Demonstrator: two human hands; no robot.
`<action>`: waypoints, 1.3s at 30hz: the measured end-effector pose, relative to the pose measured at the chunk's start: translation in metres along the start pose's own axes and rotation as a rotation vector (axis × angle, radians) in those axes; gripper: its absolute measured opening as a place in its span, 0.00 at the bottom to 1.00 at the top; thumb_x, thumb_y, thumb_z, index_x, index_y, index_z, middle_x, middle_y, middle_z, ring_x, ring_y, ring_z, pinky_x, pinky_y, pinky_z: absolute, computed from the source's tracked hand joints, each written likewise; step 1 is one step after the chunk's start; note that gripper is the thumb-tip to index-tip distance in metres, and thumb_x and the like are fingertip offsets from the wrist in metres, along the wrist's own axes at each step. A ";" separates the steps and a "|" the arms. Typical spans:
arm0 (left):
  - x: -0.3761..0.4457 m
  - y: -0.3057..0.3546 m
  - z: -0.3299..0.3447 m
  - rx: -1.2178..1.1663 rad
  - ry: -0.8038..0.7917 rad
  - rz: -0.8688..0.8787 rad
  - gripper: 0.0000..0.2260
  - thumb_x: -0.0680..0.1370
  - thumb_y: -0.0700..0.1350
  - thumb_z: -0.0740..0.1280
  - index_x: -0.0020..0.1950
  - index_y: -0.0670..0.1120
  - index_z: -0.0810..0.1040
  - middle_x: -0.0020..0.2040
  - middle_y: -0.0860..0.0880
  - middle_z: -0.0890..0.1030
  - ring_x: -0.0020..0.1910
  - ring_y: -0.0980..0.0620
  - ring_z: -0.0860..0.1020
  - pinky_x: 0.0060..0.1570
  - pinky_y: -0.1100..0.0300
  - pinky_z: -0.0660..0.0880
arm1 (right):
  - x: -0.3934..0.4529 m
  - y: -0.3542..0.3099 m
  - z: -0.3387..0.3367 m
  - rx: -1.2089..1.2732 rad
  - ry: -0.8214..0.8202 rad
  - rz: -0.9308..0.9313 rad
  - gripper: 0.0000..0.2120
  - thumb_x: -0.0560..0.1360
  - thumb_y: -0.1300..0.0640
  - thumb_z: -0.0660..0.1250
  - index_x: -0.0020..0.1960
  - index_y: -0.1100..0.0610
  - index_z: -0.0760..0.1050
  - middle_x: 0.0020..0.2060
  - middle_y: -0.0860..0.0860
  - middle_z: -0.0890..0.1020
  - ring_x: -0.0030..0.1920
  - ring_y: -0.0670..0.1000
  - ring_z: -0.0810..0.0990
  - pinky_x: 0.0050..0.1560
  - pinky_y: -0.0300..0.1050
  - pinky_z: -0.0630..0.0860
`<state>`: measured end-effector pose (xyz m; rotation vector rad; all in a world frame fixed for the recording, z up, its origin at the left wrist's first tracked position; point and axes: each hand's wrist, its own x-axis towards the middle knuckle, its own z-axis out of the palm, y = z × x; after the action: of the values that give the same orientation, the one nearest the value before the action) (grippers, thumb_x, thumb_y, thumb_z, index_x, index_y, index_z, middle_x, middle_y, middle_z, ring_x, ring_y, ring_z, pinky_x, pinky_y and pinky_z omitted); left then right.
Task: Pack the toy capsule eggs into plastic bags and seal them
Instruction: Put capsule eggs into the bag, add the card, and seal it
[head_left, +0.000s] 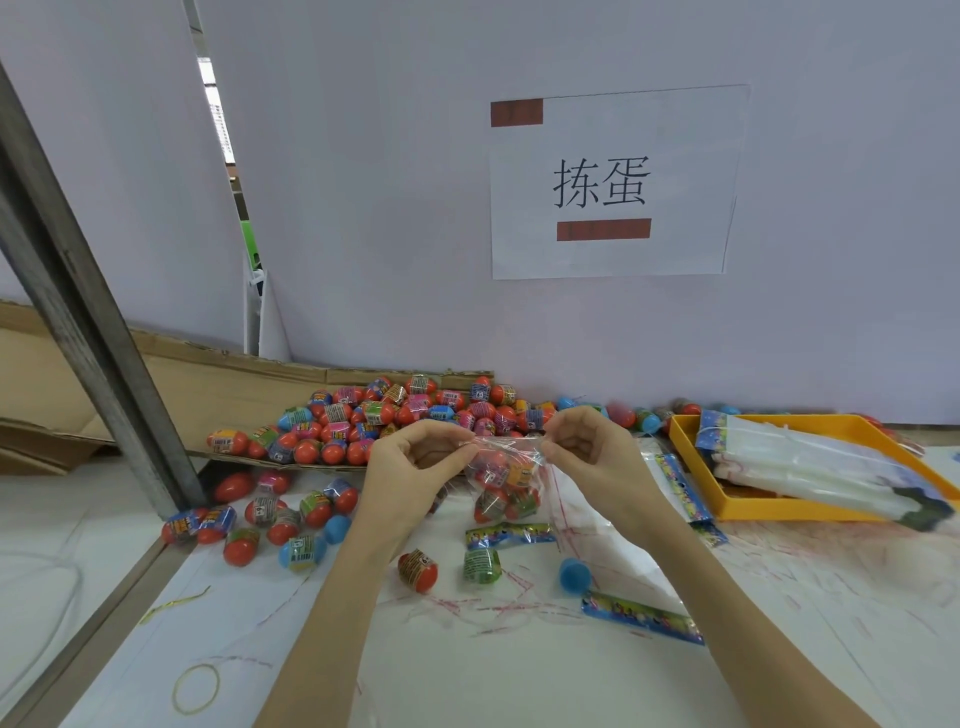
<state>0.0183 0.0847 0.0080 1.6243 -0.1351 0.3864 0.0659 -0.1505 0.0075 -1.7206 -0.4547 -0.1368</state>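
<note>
White paper sign (613, 182) on the wall: two large black characters, "拣蛋". Brown bars sit above-left of and directly below the characters, hiding whatever is underneath. Labels on the eggs (374, 421) below the sign: too small to read.

White paper sign (613, 182) with two black characters and two brown bars taped to pale partition wall (415, 182). Grey metal post (88, 332) leans over tabletop's (519, 675) left edge. Flattened cardboard (208, 384) at far left corner. Yellow rubber band (196, 688) near front edge.
</note>
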 end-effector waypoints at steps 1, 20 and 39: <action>0.000 0.000 0.000 0.000 -0.003 0.007 0.11 0.75 0.38 0.78 0.50 0.55 0.88 0.49 0.50 0.89 0.50 0.51 0.87 0.52 0.62 0.82 | 0.000 0.000 0.001 -0.004 0.001 -0.005 0.09 0.78 0.62 0.73 0.54 0.51 0.80 0.45 0.45 0.85 0.48 0.46 0.84 0.52 0.36 0.80; -0.007 0.005 0.025 0.101 0.199 0.037 0.02 0.79 0.46 0.75 0.51 0.52 0.87 0.45 0.55 0.87 0.45 0.55 0.84 0.47 0.60 0.82 | -0.008 -0.017 0.014 0.043 -0.116 0.079 0.12 0.81 0.52 0.70 0.63 0.48 0.81 0.52 0.43 0.87 0.55 0.43 0.85 0.56 0.39 0.81; -0.007 0.014 0.025 -0.250 0.223 -0.294 0.05 0.75 0.51 0.78 0.45 0.50 0.89 0.44 0.47 0.88 0.40 0.54 0.85 0.35 0.63 0.80 | -0.008 -0.021 0.017 0.212 0.049 0.207 0.09 0.81 0.52 0.70 0.50 0.52 0.88 0.45 0.49 0.89 0.48 0.46 0.86 0.47 0.40 0.80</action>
<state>0.0114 0.0578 0.0173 1.3198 0.2156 0.3072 0.0478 -0.1337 0.0202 -1.5417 -0.2440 0.0185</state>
